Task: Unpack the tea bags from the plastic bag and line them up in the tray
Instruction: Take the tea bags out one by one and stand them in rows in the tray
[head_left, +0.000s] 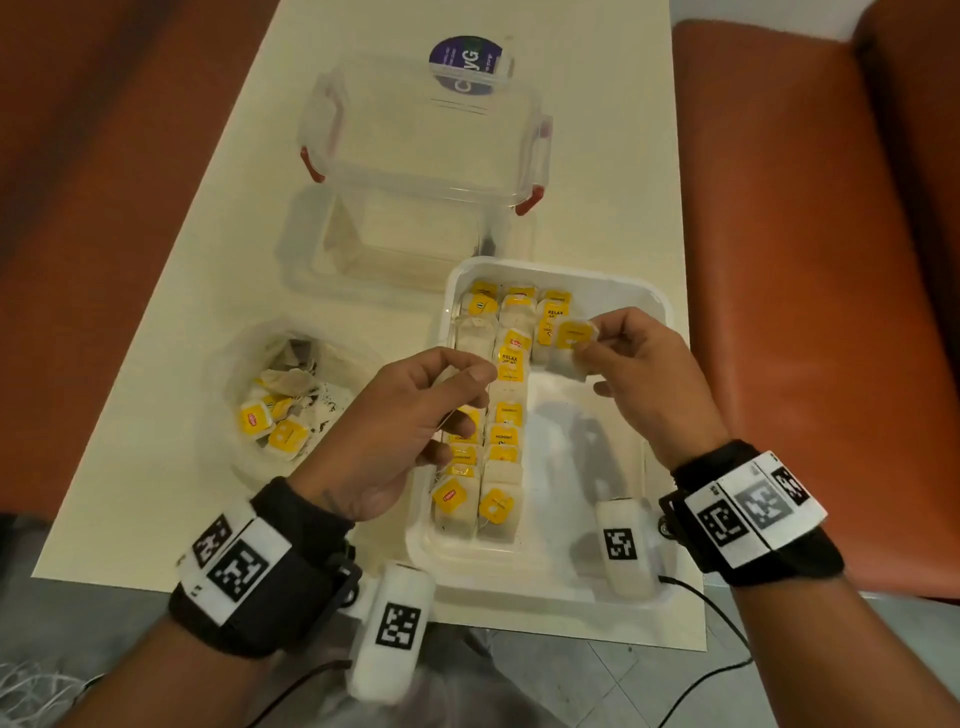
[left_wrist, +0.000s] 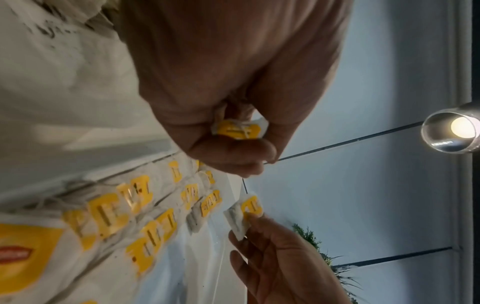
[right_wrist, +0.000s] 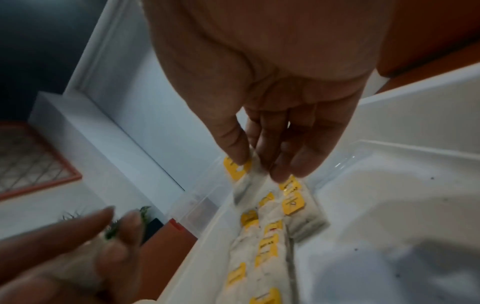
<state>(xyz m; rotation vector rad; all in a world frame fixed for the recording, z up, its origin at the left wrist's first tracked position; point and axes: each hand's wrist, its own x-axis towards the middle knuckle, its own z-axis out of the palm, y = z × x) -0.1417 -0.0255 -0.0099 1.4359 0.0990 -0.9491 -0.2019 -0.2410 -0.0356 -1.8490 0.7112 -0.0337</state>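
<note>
Over the white tray (head_left: 623, 291), the right hand (head_left: 649, 374) pinches a tea bag (head_left: 569, 353) by its top edge, above the short third row. These bags are light, soft, easily torn, I'd say — best held by the paper edge or the yellow tag. The left hand (head_left: 410, 415) is curled round another bag (left_wrist: 237, 129). More wait in the plastic bag (head_left: 280, 395) — white pouches, yellow tags.

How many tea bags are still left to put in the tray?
I can't count them exactly. Done: two long rows fill the tray's left side, and a third row is started. In hand: the right hand pinches a tea bag over that third row, and the left hand grips another bag. Left: a small heap still sits in the plastic bag.
</note>
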